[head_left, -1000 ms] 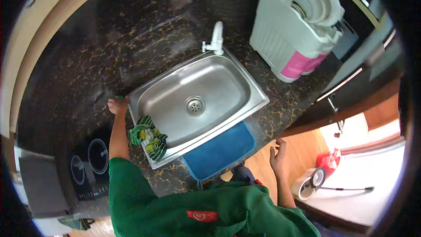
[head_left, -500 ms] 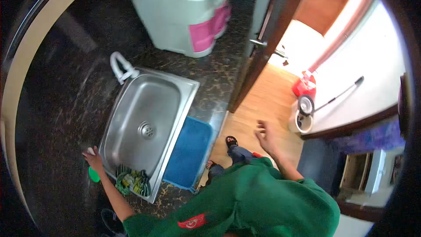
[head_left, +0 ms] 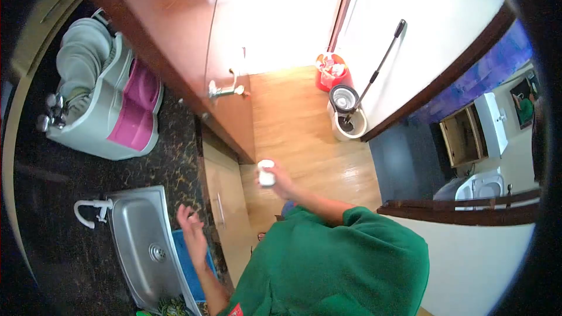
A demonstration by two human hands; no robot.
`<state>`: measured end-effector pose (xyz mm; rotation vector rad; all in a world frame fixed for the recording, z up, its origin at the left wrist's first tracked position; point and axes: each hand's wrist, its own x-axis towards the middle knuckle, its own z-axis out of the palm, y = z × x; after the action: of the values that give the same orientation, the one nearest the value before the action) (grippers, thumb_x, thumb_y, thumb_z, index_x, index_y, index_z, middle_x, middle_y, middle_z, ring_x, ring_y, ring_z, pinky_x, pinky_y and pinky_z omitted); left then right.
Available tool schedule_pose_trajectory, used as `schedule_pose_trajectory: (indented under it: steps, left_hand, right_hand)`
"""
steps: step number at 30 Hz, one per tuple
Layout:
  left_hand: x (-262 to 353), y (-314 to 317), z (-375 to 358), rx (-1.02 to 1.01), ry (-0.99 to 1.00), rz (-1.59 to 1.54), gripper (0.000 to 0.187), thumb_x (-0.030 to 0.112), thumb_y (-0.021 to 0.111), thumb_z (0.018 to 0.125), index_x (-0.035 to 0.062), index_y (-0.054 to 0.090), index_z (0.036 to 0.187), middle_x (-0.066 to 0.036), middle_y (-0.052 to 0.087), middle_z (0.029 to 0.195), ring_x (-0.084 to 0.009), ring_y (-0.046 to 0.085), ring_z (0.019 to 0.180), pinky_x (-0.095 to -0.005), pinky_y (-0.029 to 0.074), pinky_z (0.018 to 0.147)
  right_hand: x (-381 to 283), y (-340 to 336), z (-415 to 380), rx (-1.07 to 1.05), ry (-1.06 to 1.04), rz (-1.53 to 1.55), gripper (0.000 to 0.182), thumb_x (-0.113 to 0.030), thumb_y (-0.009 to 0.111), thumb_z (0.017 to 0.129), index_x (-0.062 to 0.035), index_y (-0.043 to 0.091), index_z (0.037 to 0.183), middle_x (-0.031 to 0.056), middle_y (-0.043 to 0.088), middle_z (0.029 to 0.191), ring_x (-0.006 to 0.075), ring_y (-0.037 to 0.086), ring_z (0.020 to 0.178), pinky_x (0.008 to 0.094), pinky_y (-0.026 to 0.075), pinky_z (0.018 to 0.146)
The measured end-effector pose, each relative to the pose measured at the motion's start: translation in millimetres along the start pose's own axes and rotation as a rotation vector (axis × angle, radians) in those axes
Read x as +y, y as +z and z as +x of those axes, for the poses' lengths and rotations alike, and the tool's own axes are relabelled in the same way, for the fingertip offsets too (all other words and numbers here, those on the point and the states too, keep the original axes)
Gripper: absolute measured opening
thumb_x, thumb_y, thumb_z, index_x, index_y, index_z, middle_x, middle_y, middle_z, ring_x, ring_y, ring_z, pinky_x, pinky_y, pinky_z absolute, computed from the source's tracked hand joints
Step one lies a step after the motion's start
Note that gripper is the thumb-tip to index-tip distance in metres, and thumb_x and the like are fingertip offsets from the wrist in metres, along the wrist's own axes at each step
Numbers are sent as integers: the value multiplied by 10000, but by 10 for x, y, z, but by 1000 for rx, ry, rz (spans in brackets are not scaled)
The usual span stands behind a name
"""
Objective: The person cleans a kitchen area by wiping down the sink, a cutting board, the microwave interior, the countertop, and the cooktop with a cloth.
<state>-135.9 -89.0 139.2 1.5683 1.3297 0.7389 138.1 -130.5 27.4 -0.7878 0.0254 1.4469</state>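
My right hand [head_left: 282, 182] is closed around a small white container [head_left: 266, 173], holding it over the wooden floor in front of my body. Only its pale, rounded shape shows. My left hand [head_left: 192, 229] hangs beside the counter's front edge, fingers apart and slightly bent, with nothing in them. It is nearest to the blue mat [head_left: 186, 263] and the steel sink [head_left: 137, 246] with its white faucet [head_left: 93, 206]. A dark green patterned cloth [head_left: 172, 306] lies at the sink's near end, partly cut off by the frame.
A white and pink dish rack [head_left: 129, 126] with plates stands on the dark counter [head_left: 64, 246]. Past it, a brown door [head_left: 170, 41] stands ajar. Along the white wall are a red bin [head_left: 332, 73] and a mop bucket [head_left: 349, 126]. A bathroom opens at right.
My view has swung right, toward the doorway. My left hand has left the counter beyond the sink, where it held something white. A white container is now in my right hand, which was empty.
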Motion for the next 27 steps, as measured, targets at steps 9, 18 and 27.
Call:
schedule_pose_trajectory:
  steps: [9,18,27]
  left_hand:
    - [-61,273,105,141,-301,75,493,394,349,957,82,318,1338,-134,412,1311,-262,472,1135,-346,429,834]
    - [-364,-244,-633,560,-600,-3,652,486,421,908,61,277,1380,-130,380,1352,-258,428,1182,-356,374,939]
    - [-1436,-1773,-1778,1105,-741,507,596,425,532,843,-58,420,1174,-287,500,1154,-432,474,1087,-459,418,877]
  right_hand:
    - [-3804,-1704,1924,194,-581,29,453,-436,415,884,-21,468,1058,154,590,865,340,599,706,473,529,646]
    - [-2000,-3251,2115,512,-46,-746,500,-436,585,825,-70,397,1110,151,526,924,341,616,721,471,527,557]
    - [190,-1817,1127,-484,561,-1384,394,-130,574,849,-44,428,1205,108,565,1028,232,633,771,307,505,622]
